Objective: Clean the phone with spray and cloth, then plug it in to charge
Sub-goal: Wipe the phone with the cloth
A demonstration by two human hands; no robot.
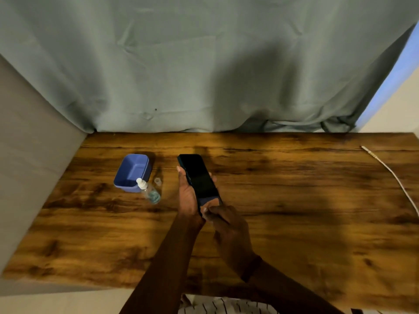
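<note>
At frame centre the left hand (188, 196) is gripping the slim black phone (199, 180) above the wooden table (294, 211), while the right hand (223, 219) is pinching a small blue-grey cloth (209, 201) against its lower end. Hard rubbing could be levering the phone loose; the clear spray bottle (150, 191) just left risks toppling, with open room lying rightward toward the white cable (394, 177).

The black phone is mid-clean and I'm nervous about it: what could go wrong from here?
1. The black phone is held above the wooden table in the left hand while the right hand rubs its lower end; it might slip.
2. The uncapped clear spray bottle stands near the left forearm and could get knocked over.
</note>
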